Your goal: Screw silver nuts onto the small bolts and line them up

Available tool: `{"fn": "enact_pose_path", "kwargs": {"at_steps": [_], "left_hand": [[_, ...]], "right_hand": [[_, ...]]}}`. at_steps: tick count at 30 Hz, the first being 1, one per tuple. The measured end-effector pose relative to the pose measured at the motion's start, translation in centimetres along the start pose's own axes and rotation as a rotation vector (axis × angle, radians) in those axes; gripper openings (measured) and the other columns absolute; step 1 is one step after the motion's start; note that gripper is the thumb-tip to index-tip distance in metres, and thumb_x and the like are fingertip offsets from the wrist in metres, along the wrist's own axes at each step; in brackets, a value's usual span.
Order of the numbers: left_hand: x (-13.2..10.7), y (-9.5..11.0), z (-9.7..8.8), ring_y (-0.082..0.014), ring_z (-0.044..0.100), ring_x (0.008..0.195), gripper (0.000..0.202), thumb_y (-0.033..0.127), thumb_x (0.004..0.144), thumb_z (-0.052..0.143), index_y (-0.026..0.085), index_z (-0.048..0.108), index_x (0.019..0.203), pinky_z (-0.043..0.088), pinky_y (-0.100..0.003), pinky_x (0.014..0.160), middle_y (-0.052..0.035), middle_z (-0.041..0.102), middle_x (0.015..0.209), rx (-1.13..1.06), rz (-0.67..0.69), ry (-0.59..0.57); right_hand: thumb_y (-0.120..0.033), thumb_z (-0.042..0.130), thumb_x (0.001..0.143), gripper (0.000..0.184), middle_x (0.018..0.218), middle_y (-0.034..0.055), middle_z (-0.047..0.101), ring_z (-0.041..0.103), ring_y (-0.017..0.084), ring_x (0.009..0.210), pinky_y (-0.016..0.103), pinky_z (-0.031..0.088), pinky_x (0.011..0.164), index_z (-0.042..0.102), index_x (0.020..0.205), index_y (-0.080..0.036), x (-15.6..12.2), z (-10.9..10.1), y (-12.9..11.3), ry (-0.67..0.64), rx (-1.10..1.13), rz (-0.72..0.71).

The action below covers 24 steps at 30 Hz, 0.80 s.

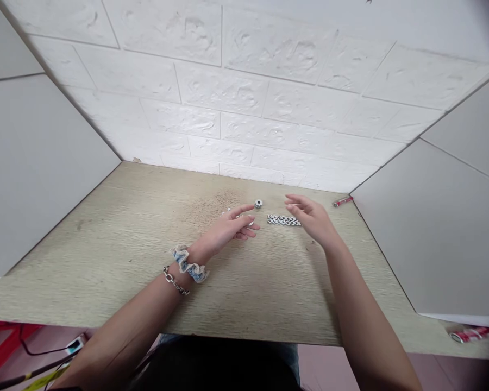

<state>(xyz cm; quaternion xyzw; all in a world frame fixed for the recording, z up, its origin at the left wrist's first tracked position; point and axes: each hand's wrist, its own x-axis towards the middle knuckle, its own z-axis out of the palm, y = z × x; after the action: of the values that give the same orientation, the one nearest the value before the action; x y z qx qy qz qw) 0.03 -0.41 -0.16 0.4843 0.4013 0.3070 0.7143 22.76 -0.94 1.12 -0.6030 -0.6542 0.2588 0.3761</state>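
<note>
My left hand (234, 224) reaches over the middle of the table, fingers stretched out and apart. Small shiny metal pieces (224, 213) show beside and between its fingers, partly hidden by the hand; whether any touch it I cannot tell. To the right, two rows of metal nuts (283, 220) lie side by side. My right hand (313, 218) hovers at the right end of these rows and covers part of them, with fingers extended and no object visible in them. A round metal piece with a dark centre hole (258, 203) stands behind the nuts, between both hands.
A red cylinder with silver ends (342, 202) lies by the right panel, and another red cylinder (472, 334) near the front right edge. White brick-patterned wall (244, 92) closes the back. Grey panels (44, 174) flank the wooden table (244, 288). Cables (44, 353) hang below left.
</note>
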Motion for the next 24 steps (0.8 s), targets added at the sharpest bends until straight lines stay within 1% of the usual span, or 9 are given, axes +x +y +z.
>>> {"fn": "enact_pose_path", "kwargs": {"at_steps": [2, 4, 7, 11, 14, 17, 20, 22, 24], "left_hand": [[-0.1, 0.1, 0.0, -0.0100, 0.061, 0.068, 0.047, 0.039, 0.075, 0.058, 0.022, 0.049, 0.118, 0.046, -0.022, 0.063, -0.0082, 0.066, 0.092, -0.005, 0.014, -0.007], [-0.2, 0.2, -0.1, -0.0096, 0.060, 0.069, 0.041, 0.040, 0.075, 0.058, 0.019, 0.054, 0.110, 0.045, -0.021, 0.061, -0.0087, 0.066, 0.092, -0.006, 0.023, -0.011], [-0.1, 0.1, -0.1, -0.0091, 0.059, 0.070, 0.037, 0.042, 0.074, 0.058, 0.016, 0.059, 0.101, 0.044, -0.020, 0.061, -0.0089, 0.065, 0.093, 0.007, 0.029, -0.008], [0.1, -0.2, -0.2, -0.0085, 0.059, 0.071, 0.036, 0.042, 0.074, 0.058, 0.016, 0.061, 0.098, 0.045, -0.020, 0.063, -0.0091, 0.064, 0.096, 0.013, 0.022, -0.019], [0.2, -0.2, -0.3, -0.0088, 0.059, 0.072, 0.035, 0.039, 0.072, 0.061, 0.015, 0.061, 0.098, 0.046, -0.022, 0.067, -0.0096, 0.064, 0.096, -0.001, 0.023, -0.036], [0.4, -0.3, -0.5, -0.0089, 0.059, 0.071, 0.036, 0.035, 0.069, 0.065, 0.015, 0.061, 0.099, 0.046, -0.022, 0.068, -0.0094, 0.065, 0.096, -0.001, 0.028, -0.036], [0.6, -0.4, -0.6, -0.0087, 0.059, 0.071, 0.036, 0.033, 0.068, 0.066, 0.016, 0.061, 0.099, 0.045, -0.021, 0.067, -0.0085, 0.065, 0.095, 0.003, 0.025, -0.036], [0.7, -0.5, -0.6, -0.0086, 0.059, 0.071, 0.036, 0.033, 0.068, 0.066, 0.016, 0.061, 0.099, 0.045, -0.021, 0.067, -0.0078, 0.066, 0.094, 0.009, 0.029, -0.037], [0.7, -0.5, -0.5, -0.0086, 0.059, 0.070, 0.035, 0.033, 0.068, 0.066, 0.017, 0.062, 0.099, 0.045, -0.021, 0.066, -0.0074, 0.066, 0.093, 0.017, 0.037, -0.036]], "right_hand": [[-0.042, 0.049, 0.077, 0.038, 0.096, 0.0073, 0.064, 0.059, 0.018, 0.082, 0.032, 0.046, 0.072, 0.059, 0.107, -0.020, 0.2, -1.5, 1.7, 0.094, -0.139, 0.057], [-0.037, 0.047, 0.076, 0.034, 0.092, 0.0070, 0.065, 0.058, 0.017, 0.077, 0.033, 0.044, 0.073, 0.061, 0.102, -0.019, 0.1, -2.7, 3.3, 0.115, -0.333, 0.105], [-0.033, 0.049, 0.072, 0.025, 0.083, 0.0062, 0.065, 0.058, 0.018, 0.074, 0.031, 0.042, 0.070, 0.065, 0.086, -0.018, -0.3, -3.7, 4.8, -0.012, -0.514, 0.231], [-0.035, 0.052, 0.069, 0.019, 0.078, 0.0028, 0.064, 0.056, 0.016, 0.070, 0.027, 0.041, 0.062, 0.062, 0.074, -0.020, -0.7, -3.7, 5.3, -0.152, -0.503, 0.271], [-0.034, 0.055, 0.068, 0.017, 0.078, 0.0022, 0.062, 0.055, 0.015, 0.070, 0.027, 0.041, 0.062, 0.061, 0.075, -0.020, -0.6, -2.8, 5.0, -0.117, -0.520, 0.190], [-0.033, 0.056, 0.070, 0.021, 0.089, 0.0052, 0.060, 0.055, 0.018, 0.081, 0.032, 0.041, 0.074, 0.061, 0.087, -0.020, -0.4, -0.6, 4.2, -0.005, -0.548, -0.013], [-0.035, 0.057, 0.073, 0.023, 0.117, 0.0076, 0.051, 0.043, 0.025, 0.108, 0.047, 0.029, 0.092, 0.063, 0.093, -0.026, -0.5, 2.2, 2.8, 0.040, -0.644, -0.198], [-0.033, 0.053, 0.077, 0.017, 0.127, 0.0064, 0.044, 0.037, 0.027, 0.115, 0.053, 0.019, 0.096, 0.064, 0.088, -0.028, -0.7, 3.7, 2.0, 0.000, -0.717, -0.257], [-0.031, 0.050, 0.080, 0.016, 0.129, 0.0058, 0.042, 0.034, 0.027, 0.117, 0.056, 0.015, 0.096, 0.065, 0.082, -0.027, -0.8, 4.6, 1.6, -0.013, -0.769, -0.275]]}}
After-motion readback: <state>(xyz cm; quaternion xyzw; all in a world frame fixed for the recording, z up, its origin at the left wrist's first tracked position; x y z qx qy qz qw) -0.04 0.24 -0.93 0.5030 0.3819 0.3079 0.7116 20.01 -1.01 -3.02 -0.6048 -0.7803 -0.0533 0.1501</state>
